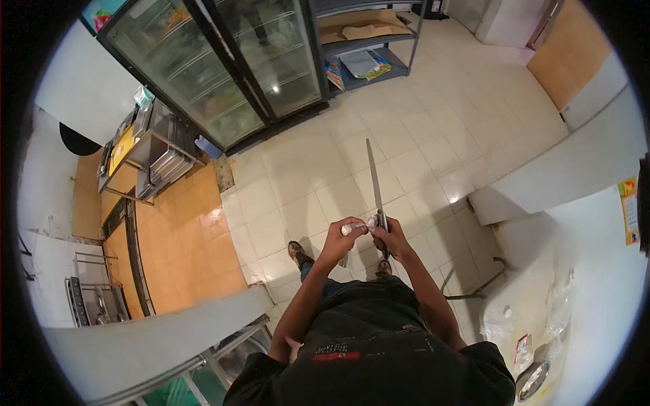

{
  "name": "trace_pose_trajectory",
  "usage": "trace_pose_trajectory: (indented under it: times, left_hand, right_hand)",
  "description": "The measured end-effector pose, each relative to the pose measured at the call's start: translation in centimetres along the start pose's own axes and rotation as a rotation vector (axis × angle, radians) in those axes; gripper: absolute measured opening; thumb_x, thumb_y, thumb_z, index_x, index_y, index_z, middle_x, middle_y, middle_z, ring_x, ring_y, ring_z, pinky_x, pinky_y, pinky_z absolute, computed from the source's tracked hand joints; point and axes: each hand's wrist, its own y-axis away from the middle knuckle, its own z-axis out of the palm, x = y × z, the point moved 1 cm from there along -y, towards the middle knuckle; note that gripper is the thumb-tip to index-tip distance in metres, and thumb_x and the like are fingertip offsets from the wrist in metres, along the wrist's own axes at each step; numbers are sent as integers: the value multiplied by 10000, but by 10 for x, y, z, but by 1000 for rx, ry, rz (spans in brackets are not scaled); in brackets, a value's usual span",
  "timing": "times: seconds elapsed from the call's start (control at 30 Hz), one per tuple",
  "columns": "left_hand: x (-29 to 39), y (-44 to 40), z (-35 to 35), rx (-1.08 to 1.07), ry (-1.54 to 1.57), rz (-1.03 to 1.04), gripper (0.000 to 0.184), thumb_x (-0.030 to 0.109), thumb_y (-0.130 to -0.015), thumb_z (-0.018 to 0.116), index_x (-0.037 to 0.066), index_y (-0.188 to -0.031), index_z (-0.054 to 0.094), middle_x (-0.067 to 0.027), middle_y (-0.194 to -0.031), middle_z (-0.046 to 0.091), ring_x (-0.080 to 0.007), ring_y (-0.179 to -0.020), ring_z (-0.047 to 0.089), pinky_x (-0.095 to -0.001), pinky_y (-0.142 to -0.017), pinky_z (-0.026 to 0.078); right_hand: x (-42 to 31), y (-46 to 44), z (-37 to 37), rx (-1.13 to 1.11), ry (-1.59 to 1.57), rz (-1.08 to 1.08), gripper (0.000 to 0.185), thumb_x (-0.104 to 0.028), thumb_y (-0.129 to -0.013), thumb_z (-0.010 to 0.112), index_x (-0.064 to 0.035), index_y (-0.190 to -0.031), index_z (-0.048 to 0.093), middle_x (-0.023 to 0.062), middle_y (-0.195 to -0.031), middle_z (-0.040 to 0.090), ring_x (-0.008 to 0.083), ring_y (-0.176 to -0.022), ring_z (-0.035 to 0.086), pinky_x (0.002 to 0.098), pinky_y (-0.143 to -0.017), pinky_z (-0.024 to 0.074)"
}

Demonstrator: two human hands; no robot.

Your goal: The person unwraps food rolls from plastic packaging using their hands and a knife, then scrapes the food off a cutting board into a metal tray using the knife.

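A long narrow blade [374, 172], with a dark handle at its lower end, points away from me over the tiled floor. My right hand [393, 239] is closed round the handle. Beside it, my left hand [343, 238] is closed on a small whitish bundle [353, 229], whose exact nature I cannot make out. The fingertips of both hands meet or nearly meet at another whitish bit near the base of the blade. Both hands are in front of my dark shirt, above my shoes.
A glass-door fridge [223, 74] and a grey shelf [399, 51] stand ahead. A metal rack [152, 152] with trays is at the left. At the lower right, a white counter [497, 298] holds plastic bags and a metal bowl [533, 381].
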Motion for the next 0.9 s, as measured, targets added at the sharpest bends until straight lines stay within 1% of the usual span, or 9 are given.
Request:
trace_pose_trajectory:
  times: [0.1,0.17,0.33,0.47,0.5,0.57,0.63,0.8,0.9]
  left_hand:
    - [8,-11,-73,-17,77,-18,185,164,-896,665,20,-1011,679,4,-767,655,-37,-556,478,-215,-476,363]
    - [20,-17,-129,-9,123,-41,194,164,-894,667,15,-1016,677,1,-749,648,-43,-544,471,-219,-472,359]
    - [60,-24,-277,-112,102,-74,198,151,-895,662,8,-1030,680,0,-669,599,-47,-517,446,-227,-469,345]
    - [69,-26,-358,77,21,-59,200,138,-897,652,13,-1047,698,9,-636,575,-42,-528,451,-222,-477,351]
    - [69,-29,-379,101,-49,-102,205,141,-892,656,-2,-1032,701,-24,-705,643,-69,-591,531,-242,-529,422]
    - [68,-35,-415,156,-90,-9,209,138,-885,662,-11,-1027,700,-43,-743,670,-89,-640,567,-257,-575,454]
    - [72,-40,-451,248,-151,99,214,137,-866,685,-36,-990,703,-79,-806,715,-131,-753,630,-293,-696,507]
    - [76,-64,-549,321,-203,102,205,152,-844,718,-32,-936,715,-91,-775,705,-100,-708,600,-277,-667,490]
    - [100,-79,-618,281,-266,105,185,142,-850,712,-24,-932,726,-93,-785,703,-102,-771,604,-283,-725,491]
  right_hand:
    - [9,-52,56,-76,-38,-48,138,-139,-919,612,-24,-982,570,19,-697,544,84,-488,476,246,-436,361]
    - [14,-86,105,-135,-267,-19,163,-160,-920,592,-20,-999,568,62,-746,576,93,-476,475,252,-430,370]
    - [4,-169,233,-282,-518,40,150,-116,-911,551,-13,-1020,553,118,-836,602,102,-470,467,247,-423,378]
    - [20,-225,298,-193,-332,-48,232,-140,-873,599,5,-1048,553,82,-841,609,87,-485,479,253,-429,394]
    - [16,-237,311,-175,-279,-93,246,-135,-864,607,6,-1058,554,80,-839,605,83,-487,478,245,-434,393]
    - [5,-265,338,-178,-172,-170,287,-141,-851,656,0,-1082,559,61,-807,589,71,-496,472,229,-445,382]
    - [-2,-291,369,-162,-87,-126,299,-156,-857,676,-2,-1085,560,45,-772,581,67,-498,469,231,-445,378]
    - [10,-379,441,-154,92,19,319,-222,-907,701,-5,-1086,549,21,-722,568,66,-459,463,234,-418,370]
    - [1,-439,493,-201,70,32,268,-223,-914,699,-23,-1028,562,17,-721,570,57,-441,448,231,-406,367]
